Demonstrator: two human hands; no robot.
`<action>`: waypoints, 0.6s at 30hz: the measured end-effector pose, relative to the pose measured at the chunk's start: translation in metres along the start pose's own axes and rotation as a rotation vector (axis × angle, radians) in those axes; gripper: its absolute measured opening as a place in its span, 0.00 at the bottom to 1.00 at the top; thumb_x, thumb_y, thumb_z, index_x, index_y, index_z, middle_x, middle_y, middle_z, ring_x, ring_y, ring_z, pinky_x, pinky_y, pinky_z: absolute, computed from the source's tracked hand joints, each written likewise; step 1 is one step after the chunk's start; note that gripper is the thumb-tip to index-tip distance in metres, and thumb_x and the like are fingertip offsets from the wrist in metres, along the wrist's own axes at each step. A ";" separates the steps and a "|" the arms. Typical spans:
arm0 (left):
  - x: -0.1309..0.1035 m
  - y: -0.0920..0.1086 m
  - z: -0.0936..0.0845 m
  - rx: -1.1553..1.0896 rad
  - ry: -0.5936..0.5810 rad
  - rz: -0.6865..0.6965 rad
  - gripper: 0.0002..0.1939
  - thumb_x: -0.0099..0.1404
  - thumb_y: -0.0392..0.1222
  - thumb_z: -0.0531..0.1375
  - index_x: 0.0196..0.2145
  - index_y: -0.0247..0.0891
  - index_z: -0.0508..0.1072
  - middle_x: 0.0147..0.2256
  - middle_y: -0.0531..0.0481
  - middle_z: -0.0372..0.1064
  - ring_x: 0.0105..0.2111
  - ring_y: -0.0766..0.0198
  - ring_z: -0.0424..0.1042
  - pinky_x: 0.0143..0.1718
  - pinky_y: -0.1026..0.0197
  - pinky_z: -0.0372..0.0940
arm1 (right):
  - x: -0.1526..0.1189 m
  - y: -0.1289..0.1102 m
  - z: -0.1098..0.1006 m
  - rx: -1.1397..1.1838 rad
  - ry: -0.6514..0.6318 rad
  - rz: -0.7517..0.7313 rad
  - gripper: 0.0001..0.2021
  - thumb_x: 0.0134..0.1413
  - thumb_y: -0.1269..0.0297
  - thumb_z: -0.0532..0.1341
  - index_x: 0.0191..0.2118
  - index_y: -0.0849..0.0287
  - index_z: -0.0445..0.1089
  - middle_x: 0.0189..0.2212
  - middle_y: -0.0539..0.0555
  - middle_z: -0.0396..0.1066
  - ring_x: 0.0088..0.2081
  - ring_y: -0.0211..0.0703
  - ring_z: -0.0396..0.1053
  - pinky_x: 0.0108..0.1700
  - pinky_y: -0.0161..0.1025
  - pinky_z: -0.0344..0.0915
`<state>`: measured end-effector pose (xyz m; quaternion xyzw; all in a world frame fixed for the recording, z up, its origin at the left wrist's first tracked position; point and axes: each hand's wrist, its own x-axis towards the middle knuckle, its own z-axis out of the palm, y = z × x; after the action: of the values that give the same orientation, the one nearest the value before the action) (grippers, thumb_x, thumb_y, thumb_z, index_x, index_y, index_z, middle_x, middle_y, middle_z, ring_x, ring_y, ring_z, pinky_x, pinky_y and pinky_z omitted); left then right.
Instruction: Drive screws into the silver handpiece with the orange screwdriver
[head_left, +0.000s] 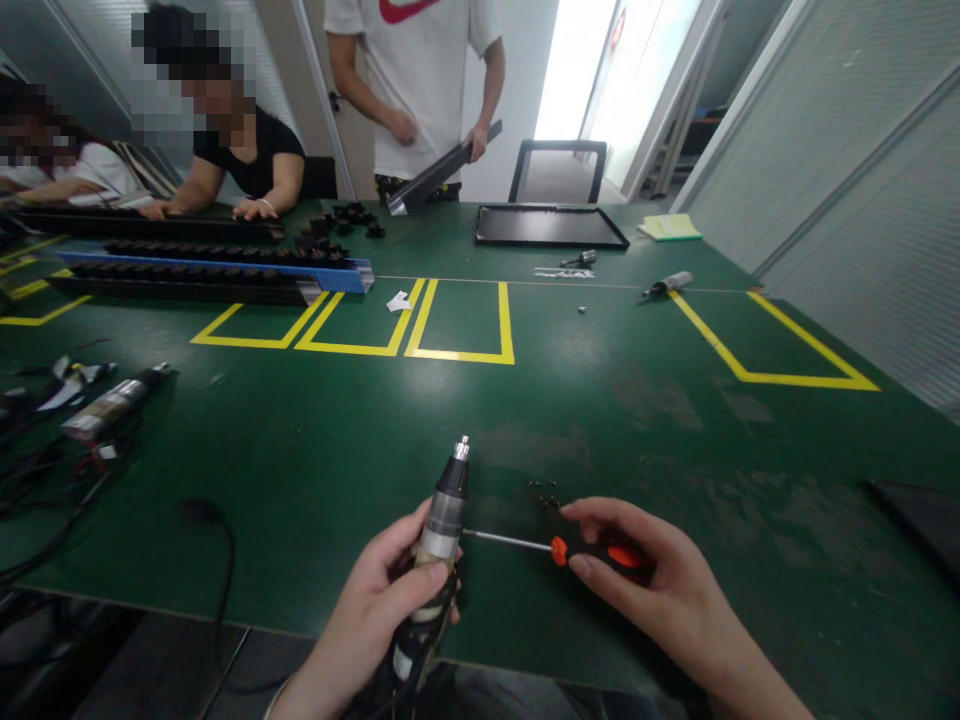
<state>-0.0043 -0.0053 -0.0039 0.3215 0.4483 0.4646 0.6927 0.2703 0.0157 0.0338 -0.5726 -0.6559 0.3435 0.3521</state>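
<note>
My left hand point(390, 580) is closed around an electric screwdriver point(442, 520), its metal nose pointing up and away from me over the table's near edge. My right hand point(652, 570) grips the red-and-black handle of a hand screwdriver point(517, 542). That screwdriver's shaft points left, and its tip is at the side of the electric screwdriver's body; whether they touch I cannot tell. Just beyond my right fingertips lie several small screws point(549, 502) on the green table point(570, 420).
Another electric screwdriver point(112, 405) lies among cables at left. Farther back are long rails point(225, 262) with black parts, a black tray point(551, 228), a grey-handled tool point(667, 285) and yellow tape outlines point(461, 356). Across the table a standing person holds a dark rail point(442, 175); others sit at left.
</note>
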 end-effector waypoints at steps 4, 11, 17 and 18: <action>0.001 0.000 0.001 -0.008 -0.004 0.010 0.27 0.61 0.42 0.71 0.58 0.43 0.77 0.35 0.48 0.80 0.26 0.58 0.79 0.29 0.59 0.71 | 0.000 -0.001 -0.002 -0.011 -0.028 -0.036 0.13 0.52 0.61 0.68 0.44 0.55 0.81 0.30 0.52 0.77 0.31 0.45 0.77 0.34 0.37 0.72; 0.001 -0.001 0.001 -0.007 -0.002 -0.002 0.27 0.61 0.41 0.71 0.58 0.42 0.77 0.35 0.47 0.79 0.26 0.58 0.79 0.29 0.59 0.72 | -0.001 0.002 0.000 0.065 -0.153 0.057 0.16 0.65 0.54 0.59 0.49 0.58 0.77 0.24 0.51 0.75 0.24 0.42 0.72 0.26 0.36 0.69; -0.001 -0.001 -0.001 -0.010 -0.012 0.005 0.27 0.61 0.41 0.71 0.58 0.42 0.77 0.36 0.47 0.79 0.26 0.59 0.79 0.29 0.60 0.72 | 0.000 -0.001 0.001 0.027 -0.059 -0.010 0.11 0.56 0.61 0.67 0.44 0.57 0.80 0.28 0.52 0.77 0.29 0.44 0.76 0.33 0.37 0.72; -0.001 -0.001 0.000 -0.011 -0.012 0.005 0.27 0.62 0.41 0.71 0.59 0.42 0.77 0.36 0.47 0.79 0.26 0.59 0.79 0.29 0.60 0.72 | 0.000 -0.001 0.000 0.031 -0.051 -0.018 0.11 0.54 0.62 0.67 0.43 0.57 0.80 0.28 0.52 0.77 0.30 0.44 0.77 0.34 0.37 0.73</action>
<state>-0.0044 -0.0067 -0.0048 0.3213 0.4408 0.4671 0.6959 0.2695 0.0156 0.0345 -0.5521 -0.6644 0.3649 0.3473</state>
